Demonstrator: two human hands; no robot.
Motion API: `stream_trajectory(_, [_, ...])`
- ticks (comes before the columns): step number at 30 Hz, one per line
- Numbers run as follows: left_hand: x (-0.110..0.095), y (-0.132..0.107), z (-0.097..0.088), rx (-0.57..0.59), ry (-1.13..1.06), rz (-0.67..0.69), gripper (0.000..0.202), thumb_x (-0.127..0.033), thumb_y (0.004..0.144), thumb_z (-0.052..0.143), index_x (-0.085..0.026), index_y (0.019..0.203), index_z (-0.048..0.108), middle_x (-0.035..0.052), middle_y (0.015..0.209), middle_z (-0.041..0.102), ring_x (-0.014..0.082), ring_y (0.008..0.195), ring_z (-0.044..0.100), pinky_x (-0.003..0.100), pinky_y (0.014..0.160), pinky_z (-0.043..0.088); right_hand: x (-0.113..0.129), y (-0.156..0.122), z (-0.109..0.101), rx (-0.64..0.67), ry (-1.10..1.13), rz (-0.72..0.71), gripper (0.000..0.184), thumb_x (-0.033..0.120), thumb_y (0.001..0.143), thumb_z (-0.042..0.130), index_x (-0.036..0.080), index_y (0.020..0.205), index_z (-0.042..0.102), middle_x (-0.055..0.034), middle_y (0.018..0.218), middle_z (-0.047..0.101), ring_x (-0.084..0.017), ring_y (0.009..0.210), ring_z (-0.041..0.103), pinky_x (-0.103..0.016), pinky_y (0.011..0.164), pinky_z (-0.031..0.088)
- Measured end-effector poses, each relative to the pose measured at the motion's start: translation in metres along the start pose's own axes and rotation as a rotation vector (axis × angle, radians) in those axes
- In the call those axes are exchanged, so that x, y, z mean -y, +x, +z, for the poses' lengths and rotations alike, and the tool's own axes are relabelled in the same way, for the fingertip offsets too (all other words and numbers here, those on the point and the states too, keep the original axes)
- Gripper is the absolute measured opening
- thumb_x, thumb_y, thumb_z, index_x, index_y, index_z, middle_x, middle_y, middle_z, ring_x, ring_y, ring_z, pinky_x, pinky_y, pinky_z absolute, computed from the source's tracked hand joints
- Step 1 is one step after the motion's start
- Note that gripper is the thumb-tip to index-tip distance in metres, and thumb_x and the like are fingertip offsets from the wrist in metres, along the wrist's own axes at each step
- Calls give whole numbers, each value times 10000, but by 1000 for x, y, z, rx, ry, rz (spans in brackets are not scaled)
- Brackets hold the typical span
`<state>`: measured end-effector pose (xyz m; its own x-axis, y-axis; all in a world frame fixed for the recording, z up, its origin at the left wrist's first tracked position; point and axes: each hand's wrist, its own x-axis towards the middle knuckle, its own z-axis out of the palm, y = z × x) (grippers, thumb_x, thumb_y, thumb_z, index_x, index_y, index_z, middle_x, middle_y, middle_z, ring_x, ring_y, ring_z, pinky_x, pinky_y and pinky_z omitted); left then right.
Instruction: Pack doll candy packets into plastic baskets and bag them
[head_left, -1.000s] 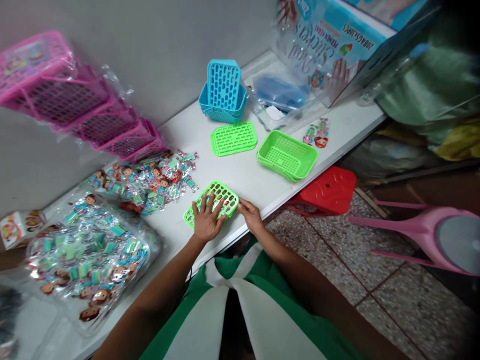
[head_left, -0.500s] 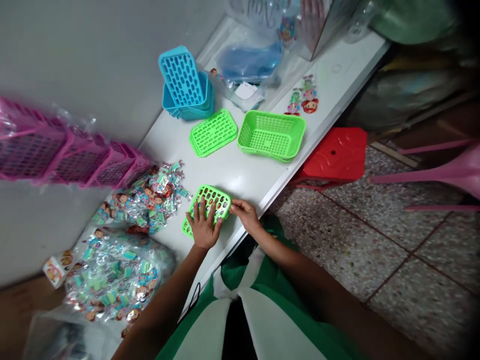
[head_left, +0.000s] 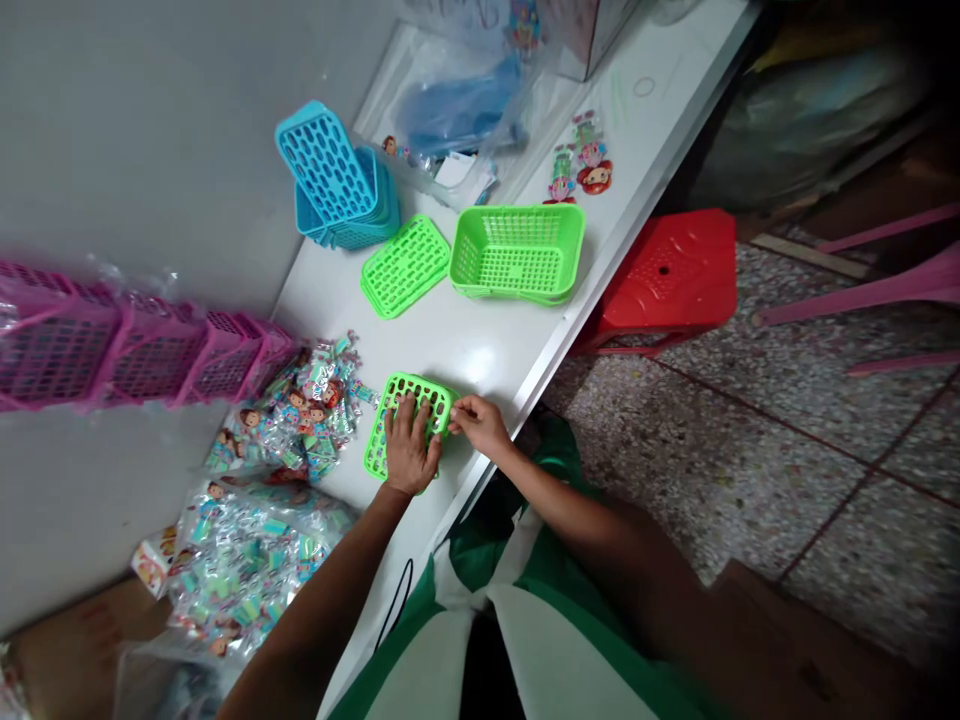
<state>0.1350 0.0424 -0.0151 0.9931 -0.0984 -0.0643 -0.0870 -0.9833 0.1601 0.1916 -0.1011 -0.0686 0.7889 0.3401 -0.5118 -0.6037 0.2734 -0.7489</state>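
On the head camera I see the left hand [head_left: 409,452] lying flat, fingers spread wide, on the green lidded basket [head_left: 417,387] near the front edge of the white table [head_left: 480,345]. The right hand [head_left: 480,425] pinches the basket's right end, fingers curled. Wrapped sweets [head_left: 300,405] lie just beside it.

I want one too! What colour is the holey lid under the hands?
Bright green. The lid under the left hand shows best in the head view.

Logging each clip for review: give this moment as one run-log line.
left hand: flat on green lid | right hand: fingertips at lid's right edge | beside: sachet pile | surface: white table
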Motion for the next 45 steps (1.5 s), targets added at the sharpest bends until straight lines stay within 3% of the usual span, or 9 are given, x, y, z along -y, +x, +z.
stream_trajectory(4, [-6, 2, -2, 37, 70, 10, 504, -343, 876, 442, -292, 1378, 435, 73, 1559, 152, 330, 1411, 160, 558, 1110, 112, 1, -2, 0, 11, -19, -10, 196, 367, 735, 630, 184, 792, 589, 22, 651, 618, -137, 551, 646, -263, 550, 545])
stream_trajectory(11, [-10, 3, 2, 64, 96, 0, 526, -342, 877, 444, -301, 1399, 397, 53, 1558, 160, 330, 1430, 65, 584, 1111, 61, -1, -5, -4, 49, -50, -69, 237, 399, 776, 629, 191, 888, 617, 3, 715, 663, -152, 664, 676, -284, 648, 551])
stream_trajectory(16, [-12, 4, 2, 105, 80, -37, 535, -364, 871, 446, -309, 1400, 392, 35, 1556, 169, 327, 1433, 35, 593, 1111, 27, -8, 2, -9, 148, 101, 89, 366, 520, 681, 700, 180, 733, 577, 22, 629, 624, -116, 553, 617, -253, 589, 527])
stream_trajectory(25, [-15, 3, -6, 19, -24, -132, 559, -399, 925, 331, -174, 1437, 319, 87, 1517, 285, 264, 1432, 111, 513, 1139, 54, 23, 28, 1, 160, -236, -49, 338, 517, 716, 634, 207, 761, 507, 68, 545, 543, -99, 475, 552, -207, 458, 451])
stream_trajectory(28, [1, -4, -15, -80, -87, -254, 510, -394, 946, 284, -194, 1406, 376, 84, 1504, 317, 229, 1412, 202, 476, 1141, 113, 35, 47, 9, 174, -374, -51, 314, 481, 699, 648, 203, 748, 509, 71, 529, 529, -95, 450, 524, -203, 432, 421])
stream_trajectory(30, [16, -16, -19, -152, -79, -455, 560, -453, 929, 318, -180, 1416, 357, 120, 1519, 269, 276, 1405, 217, 516, 1119, 152, 43, 58, 17, 183, -444, -28, 297, 452, 688, 662, 201, 730, 509, 71, 519, 521, -92, 441, 511, -200, 421, 410])
stream_trajectory(34, [33, -44, -12, -40, -279, -807, 692, -539, 917, 260, -124, 1468, 213, 196, 1426, 411, 318, 1224, 496, 466, 954, 411, 48, 69, 37, 180, -530, -17, 269, 425, 704, 656, 200, 717, 509, 54, 543, 538, -95, 460, 519, -201, 425, 418])
stream_trajectory(37, [26, -54, 0, -23, -332, -915, 685, -539, 925, 188, -131, 1475, 194, 196, 1364, 488, 315, 1068, 608, 433, 868, 463, 40, 70, 45, 147, -565, -42, 253, 430, 733, 628, 202, 728, 518, 42, 581, 551, -102, 491, 524, -204, 435, 412])
stream_trajectory(45, [3, -52, 15, -200, -282, -1013, 676, -489, 935, 181, -61, 1456, 234, 253, 1314, 503, 334, 1057, 606, 450, 881, 448, 30, 77, 58, 115, -635, -32, 257, 458, 753, 610, 203, 749, 583, 27, 606, 575, -107, 510, 493, -219, 470, 404])
